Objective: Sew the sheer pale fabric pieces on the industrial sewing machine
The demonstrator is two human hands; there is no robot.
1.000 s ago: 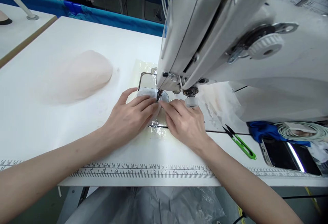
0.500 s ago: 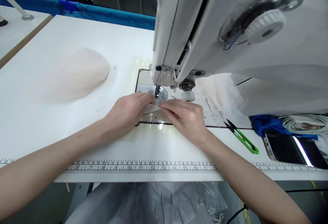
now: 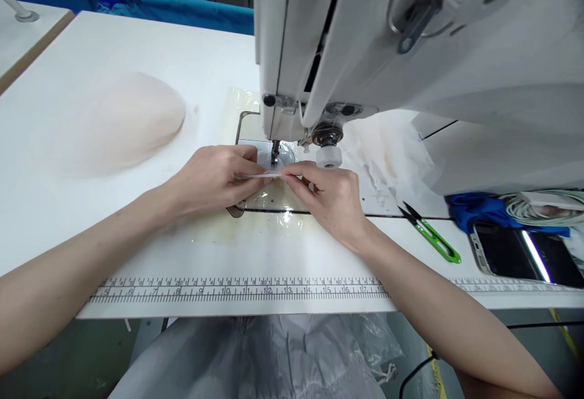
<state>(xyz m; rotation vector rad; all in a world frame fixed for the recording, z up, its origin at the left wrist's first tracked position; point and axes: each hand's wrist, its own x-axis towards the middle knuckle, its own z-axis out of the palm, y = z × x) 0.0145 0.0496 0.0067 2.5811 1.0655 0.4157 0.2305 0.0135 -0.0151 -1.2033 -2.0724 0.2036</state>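
Just in front of the presser foot (image 3: 275,149) of a white sewing machine (image 3: 292,40), both hands hold a thin strip of sheer white fabric (image 3: 260,175). My left hand (image 3: 219,175) grips its left part between thumb and fingers. My right hand (image 3: 326,195) pinches the other end, thumb against forefinger, its fingertips close to those of the left. The strip looks folded and edge-on to me; how it lies under the foot is hard to make out. Beneath the hands is the metal needle plate (image 3: 292,195).
A pale sheer fabric piece (image 3: 137,119) lies on the table at left, and more sheer fabric (image 3: 387,149) sits right of the needle. Green thread snips (image 3: 433,238), a phone (image 3: 524,253) and a coiled cable (image 3: 538,211) lie at right. A printed ruler (image 3: 246,289) runs along the front edge.
The left hand has turned and opened its grip outward, so the strip now shows between thumb and fingers. The right hand keeps its pinch. The whole view has shifted slightly.
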